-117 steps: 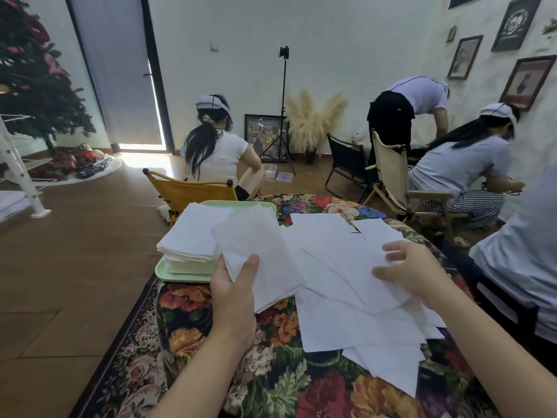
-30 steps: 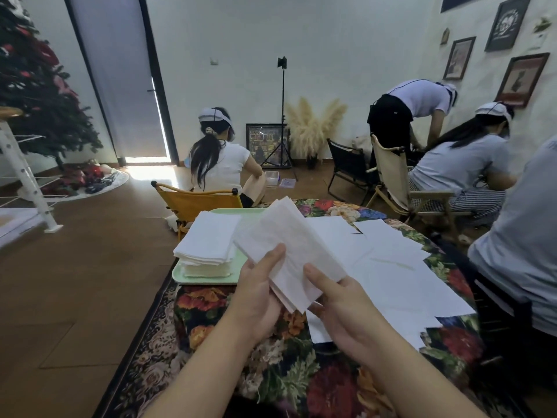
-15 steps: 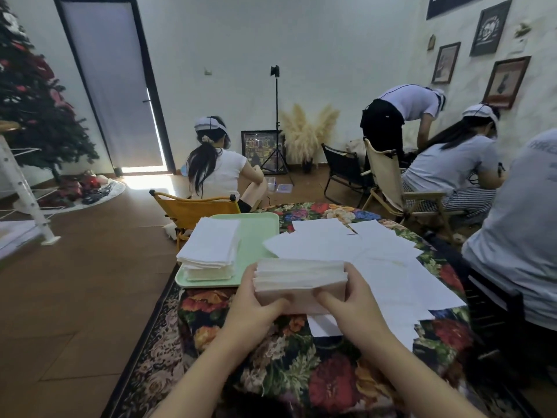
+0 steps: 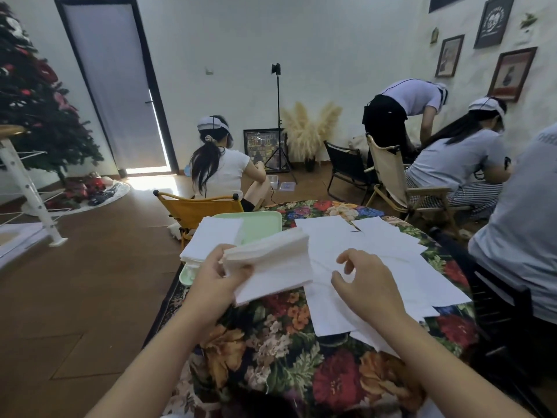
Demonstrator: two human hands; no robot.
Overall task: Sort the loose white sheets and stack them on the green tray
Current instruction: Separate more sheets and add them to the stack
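1. While a decorated tree (image 4: 33,95) and a white ladder (image 4: 27,188) stand at the far left on the wooden floor, the desk (image 4: 289,357) with its flowered cloth fills the lower middle of the view.
2. At the desk's left far corner sits the green tray (image 4: 262,226), and a squared stack of white sheets (image 4: 211,236) lies on its left half, leaving the right half bare.
3. Just to the right of that stack, the left hand (image 4: 215,280) grips a thick bundle of sheets (image 4: 271,262) by its left edge; the thumb lies on top and the fingers (image 4: 241,271) are closed under and around it, so the bundle is lifted off the desk and fans slightly at the edge.
4. Right of the bundle, the right hand (image 4: 366,280) hovers apart from it with fingers spread and curled, holding nothing, above the loose sheets (image 4: 385,267).
5. Those loose sheets lie overlapped across the middle and right of the desk, flat on the cloth.
6. Beyond the desk, a person sits in a yellow chair (image 4: 196,206), and other people are at the right.
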